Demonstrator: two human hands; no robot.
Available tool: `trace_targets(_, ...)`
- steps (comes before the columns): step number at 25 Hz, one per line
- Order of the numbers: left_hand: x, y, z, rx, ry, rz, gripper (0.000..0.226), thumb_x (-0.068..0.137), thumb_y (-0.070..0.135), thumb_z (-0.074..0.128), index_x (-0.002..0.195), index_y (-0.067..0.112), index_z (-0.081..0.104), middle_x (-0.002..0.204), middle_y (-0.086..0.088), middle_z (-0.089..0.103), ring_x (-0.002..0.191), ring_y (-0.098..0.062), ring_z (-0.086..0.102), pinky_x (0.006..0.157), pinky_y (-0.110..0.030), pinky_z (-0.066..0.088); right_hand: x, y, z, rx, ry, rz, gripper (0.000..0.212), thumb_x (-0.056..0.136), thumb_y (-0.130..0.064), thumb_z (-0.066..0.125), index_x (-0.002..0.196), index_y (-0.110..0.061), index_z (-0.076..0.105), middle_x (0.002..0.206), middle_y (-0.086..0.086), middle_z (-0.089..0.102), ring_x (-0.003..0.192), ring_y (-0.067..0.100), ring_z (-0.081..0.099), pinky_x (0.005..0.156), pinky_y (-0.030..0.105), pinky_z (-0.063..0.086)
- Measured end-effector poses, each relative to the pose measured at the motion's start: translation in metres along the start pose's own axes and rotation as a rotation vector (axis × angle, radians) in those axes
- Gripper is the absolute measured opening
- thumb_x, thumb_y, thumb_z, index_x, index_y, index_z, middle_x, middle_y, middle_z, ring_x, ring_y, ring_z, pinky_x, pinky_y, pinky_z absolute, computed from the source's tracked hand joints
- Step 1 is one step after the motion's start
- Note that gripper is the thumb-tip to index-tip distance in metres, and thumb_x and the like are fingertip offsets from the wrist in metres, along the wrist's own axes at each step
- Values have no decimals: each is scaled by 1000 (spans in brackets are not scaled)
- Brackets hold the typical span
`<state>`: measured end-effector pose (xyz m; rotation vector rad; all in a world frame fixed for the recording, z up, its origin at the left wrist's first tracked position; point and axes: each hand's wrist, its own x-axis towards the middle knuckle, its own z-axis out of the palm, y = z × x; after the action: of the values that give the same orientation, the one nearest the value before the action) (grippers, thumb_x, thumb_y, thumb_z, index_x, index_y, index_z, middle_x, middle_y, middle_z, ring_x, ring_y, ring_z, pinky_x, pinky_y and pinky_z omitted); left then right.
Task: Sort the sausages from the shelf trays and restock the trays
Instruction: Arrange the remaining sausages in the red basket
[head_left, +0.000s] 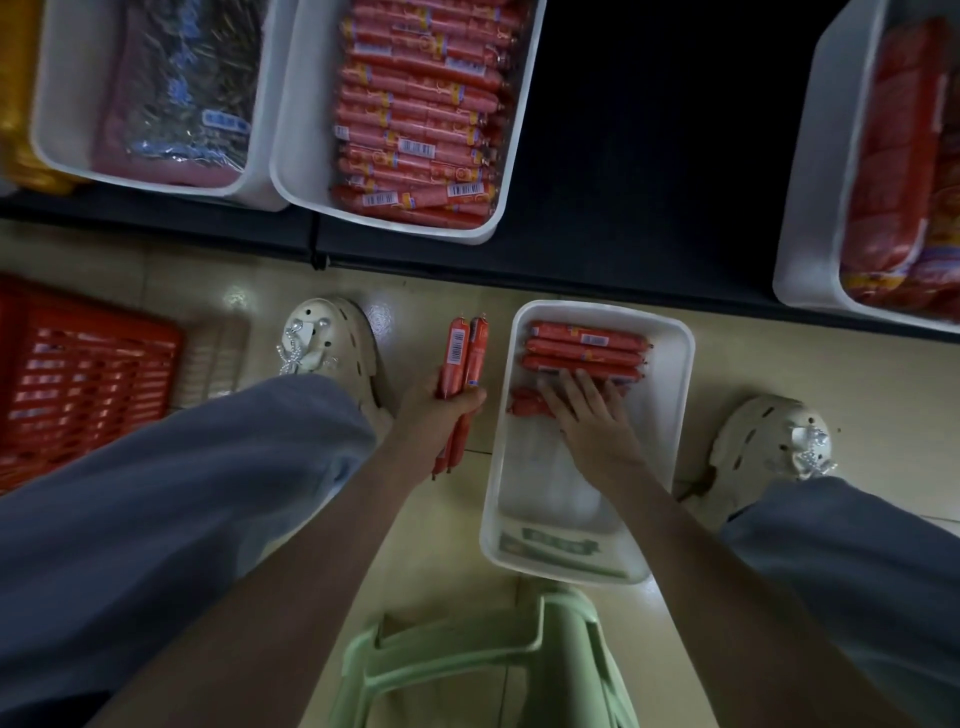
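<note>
Restocking the floor tray (675, 395) row by row, below the shelf (623, 156) where a full tray (291, 171) sits packed.
A row of sausages (587, 348) lies across the floor tray's far end. The right hand (597, 421), fingers straight and together, presses a loose sausage (527, 402) flat just beside that row. The left hand (441, 410) has its fingers clamped round a bundle of sausages (465, 353) outside the rim. Best to nudge each one snug and parallel, feeding singly from the bundle. A barcode (457, 347) shows, but brand text and the tray's green label (550, 545) are too blurred to read.
</note>
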<state>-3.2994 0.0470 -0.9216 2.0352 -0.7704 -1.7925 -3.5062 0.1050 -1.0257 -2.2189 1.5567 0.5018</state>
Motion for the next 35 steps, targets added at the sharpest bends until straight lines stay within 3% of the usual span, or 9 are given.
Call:
trace_targets(5,6,-9,5,153,2,94,18,86,8,65,103,14,60,67,2,57,58,-12,51,53,-19,43,11,15,-13,58,-12,170,79,71,-15,75,142,-9,41,142,15,46,109,37,56,90,55,47)
trace_targets(11,10,-25,42,1245,180,688,26,70,16,73,96,15,68,70,-6,65,59,-27,61,53,-29,44,6,3,-42,284,436,-40,70,80,-32,56,143,-8,36,134,12,48,124,28,38,104,46,32)
trace_targets(15,5,-32,79,1419,-38,917,23,51,12,73,71,18,64,62,1,61,58,-18,60,55,-26,49,-14,14,-23,146,346,-39,33,69,-27,76,94,-7,69,92,9,69,91,28,62,80,39,55)
trace_targets(19,9,-45,93,1551,-175,759,43,82,21,64,122,9,57,119,-10,62,111,-26,56,101,-35,41,-44,26,2,-23,195,88,34,50,-19,88,73,-5,66,70,10,64,68,28,62,63,34,52)
trace_targets(21,23,-66,84,1734,-150,676,51,100,24,35,147,7,28,152,-13,31,142,-28,25,119,-38,7,-48,25,13,-102,141,145,48,52,-21,87,93,-4,68,84,12,66,75,28,62,71,38,50)
trace_targets(23,35,-84,72,1769,-75,691,48,102,24,16,146,23,36,152,5,34,142,-8,23,116,-32,-8,-42,17,18,-104,102,168,77,58,-33,81,127,-8,56,115,15,64,101,32,61,88,45,47)
trace_targets(25,32,-86,64,1771,-90,729,53,99,23,16,126,42,57,135,24,52,128,7,42,116,-30,0,-32,5,22,-103,91,107,98,59,-44,76,142,-15,35,140,16,47,127,32,46,103,52,36)
trace_targets(28,34,-91,61,1777,-147,849,48,85,28,38,124,15,63,135,-3,57,126,-15,51,113,-30,25,-22,-12,27,-92,-2,9,108,50,-41,84,143,-20,32,150,17,30,139,32,24,110,56,16)
trace_targets(35,22,-75,39,1554,-13,912,57,84,20,33,137,2,47,146,-16,41,136,-30,39,115,-46,27,-1,-4,-6,30,-8,73,78,80,-19,69,147,-11,30,148,13,39,135,27,40,108,49,32)
